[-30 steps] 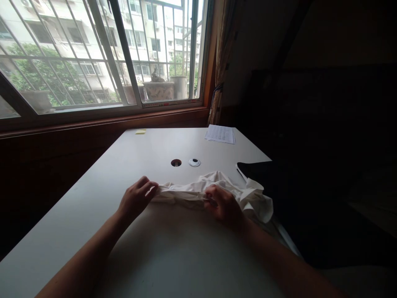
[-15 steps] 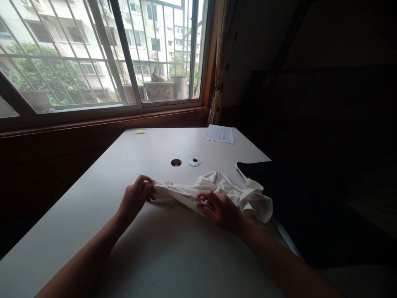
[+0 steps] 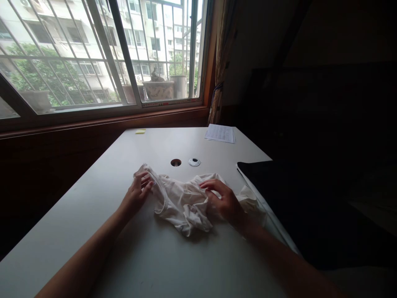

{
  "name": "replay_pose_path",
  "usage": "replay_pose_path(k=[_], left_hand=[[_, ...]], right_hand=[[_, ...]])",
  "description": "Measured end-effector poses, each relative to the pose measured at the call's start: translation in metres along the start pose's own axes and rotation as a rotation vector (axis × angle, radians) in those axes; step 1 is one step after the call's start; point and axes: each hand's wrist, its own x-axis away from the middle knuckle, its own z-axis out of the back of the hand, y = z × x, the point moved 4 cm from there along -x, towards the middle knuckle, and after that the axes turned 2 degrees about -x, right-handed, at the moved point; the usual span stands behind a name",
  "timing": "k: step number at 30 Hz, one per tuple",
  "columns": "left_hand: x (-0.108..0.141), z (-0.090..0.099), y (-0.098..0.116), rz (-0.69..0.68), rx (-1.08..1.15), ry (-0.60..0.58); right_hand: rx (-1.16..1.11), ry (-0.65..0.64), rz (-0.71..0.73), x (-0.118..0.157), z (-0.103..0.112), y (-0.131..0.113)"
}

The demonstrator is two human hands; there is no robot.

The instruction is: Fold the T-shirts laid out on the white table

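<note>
A crumpled white garment (image 3: 181, 198), perhaps a shirt, lies bunched across the middle of the desk, with a curved banded edge on its left side. At that left end, my left hand (image 3: 139, 190) touches the fabric, its fingers bent and apart. My right hand (image 3: 225, 203) rests over the garment's right part, fingers apart and loosely curved, the thumb below them. More white fabric shows to the right, partly hidden behind this hand and wrist.
The white desk (image 3: 93, 207) has a cable hole (image 3: 176, 163) and a white grommet (image 3: 194, 162). Printed papers (image 3: 220, 133) and a yellow sticky note (image 3: 140, 131) lie at its far edge. Dark material (image 3: 273, 186) covers the right edge. Beyond stands a barred window (image 3: 167, 54).
The garment, stretched between both hands before, has dropped and spread toward me, showing its banded edge. My right hand has loosened its grip and shifted slightly; the left hand's fingers have spread.
</note>
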Motion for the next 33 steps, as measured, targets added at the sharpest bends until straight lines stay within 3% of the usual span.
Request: replay_pose_path(k=[4,6,13,17,21,25,27,31,33], left_hand=[[0.002,0.002,0.011,-0.213,-0.240,0.013],[0.002,0.001,0.019,-0.305,-0.344,-0.040],[0.022,-0.025,0.047,-0.449,-0.159,-0.534],[0.033,-0.033,0.058,-0.580,-0.254,-0.632],[0.034,-0.032,0.059,-0.607,-0.313,-0.623],[0.027,-0.028,0.051,-0.604,-0.353,-0.552],[0.021,-0.024,0.042,-0.595,-0.414,-0.476],[0.007,-0.009,0.017,-0.489,-0.584,-0.210],[0.001,0.001,0.004,-0.396,-0.631,-0.092]], right_hand=[[0.358,-0.103,0.001,0.002,-0.004,0.025],[0.488,-0.166,0.013,0.006,-0.009,0.034],[0.672,-0.252,-0.008,0.007,-0.009,0.036],[0.749,-0.302,-0.100,0.005,-0.006,0.030],[0.730,-0.332,-0.170,0.005,-0.002,0.025],[0.531,-0.422,-0.268,0.003,0.006,0.014],[0.347,-0.536,-0.357,0.003,0.012,0.004],[-0.090,-0.931,-0.513,0.013,0.015,-0.019],[-0.254,-1.011,-0.555,0.017,0.014,-0.024]])
